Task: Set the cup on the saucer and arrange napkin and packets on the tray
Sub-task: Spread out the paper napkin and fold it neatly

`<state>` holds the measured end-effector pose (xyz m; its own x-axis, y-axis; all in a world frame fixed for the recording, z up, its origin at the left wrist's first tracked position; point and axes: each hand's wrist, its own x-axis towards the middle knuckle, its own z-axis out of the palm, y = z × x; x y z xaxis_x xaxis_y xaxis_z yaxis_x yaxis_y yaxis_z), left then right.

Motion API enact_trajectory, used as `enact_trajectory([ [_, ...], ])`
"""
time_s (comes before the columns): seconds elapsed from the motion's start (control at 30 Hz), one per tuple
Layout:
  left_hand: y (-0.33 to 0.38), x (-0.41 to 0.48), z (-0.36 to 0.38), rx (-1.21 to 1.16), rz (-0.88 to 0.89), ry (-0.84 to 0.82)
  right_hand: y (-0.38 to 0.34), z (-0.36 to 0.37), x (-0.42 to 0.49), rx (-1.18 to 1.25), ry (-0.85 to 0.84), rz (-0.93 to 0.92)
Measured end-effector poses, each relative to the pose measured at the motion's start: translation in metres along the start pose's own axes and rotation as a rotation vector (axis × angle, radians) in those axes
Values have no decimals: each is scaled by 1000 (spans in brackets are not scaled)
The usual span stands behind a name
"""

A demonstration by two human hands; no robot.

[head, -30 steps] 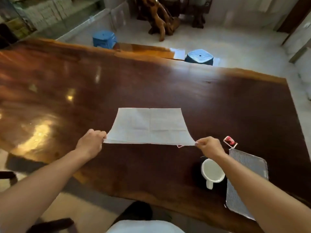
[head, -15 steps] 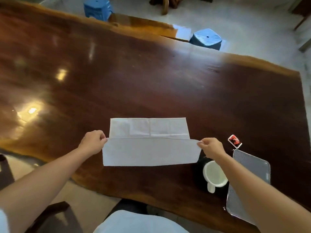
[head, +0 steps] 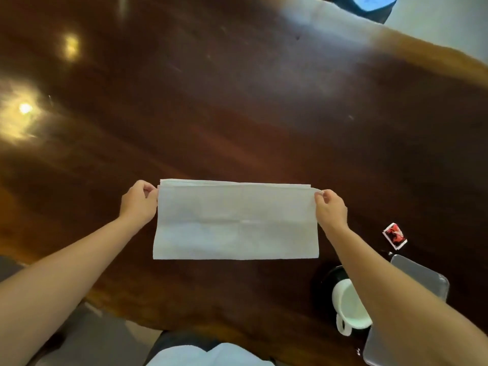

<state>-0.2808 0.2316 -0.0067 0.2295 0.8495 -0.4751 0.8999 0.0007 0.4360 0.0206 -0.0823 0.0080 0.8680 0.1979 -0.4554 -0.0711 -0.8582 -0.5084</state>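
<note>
A white paper napkin [head: 235, 223] lies folded in half on the dark wooden table [head: 237, 101], its two long edges meeting at the far side. My left hand [head: 138, 202] pinches its far left corner and my right hand [head: 331, 208] pinches its far right corner. A white cup [head: 350, 306] stands on a dark saucer [head: 326, 280] near the table's front right, partly hidden by my right forearm. A red and white packet [head: 394, 235] lies on the table just beyond a grey metal tray [head: 420, 273], which sits at the right front edge.
A blue stool [head: 369, 6] stands on the pale floor beyond the table's far edge. Bright lamp reflections show on the left of the tabletop. My lap and a white cloth [head: 208, 356] are at the near edge.
Both hands carried the napkin's near edge up and over to the far edge, folding it in half. The camera tilted further down toward the table.
</note>
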Motion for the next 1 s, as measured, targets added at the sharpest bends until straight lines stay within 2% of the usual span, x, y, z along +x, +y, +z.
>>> enact_trajectory([
  [0.13,-2,17,15,-5,3,-13,0,24,21,-25,6,60],
  [0.3,-3,20,19,58,136,-26,2,38,37,-20,46,146],
  [0.4,-7,21,19,0,109,-19,1,41,39,5,41,172],
  [0.77,-5,26,23,-50,168,65,5,44,42,-8,28,143],
  [0.87,0,25,24,-87,135,103,7,42,44,1,5,149],
  [1.0,4,27,22,-263,18,104,5,34,44,59,-38,203],
])
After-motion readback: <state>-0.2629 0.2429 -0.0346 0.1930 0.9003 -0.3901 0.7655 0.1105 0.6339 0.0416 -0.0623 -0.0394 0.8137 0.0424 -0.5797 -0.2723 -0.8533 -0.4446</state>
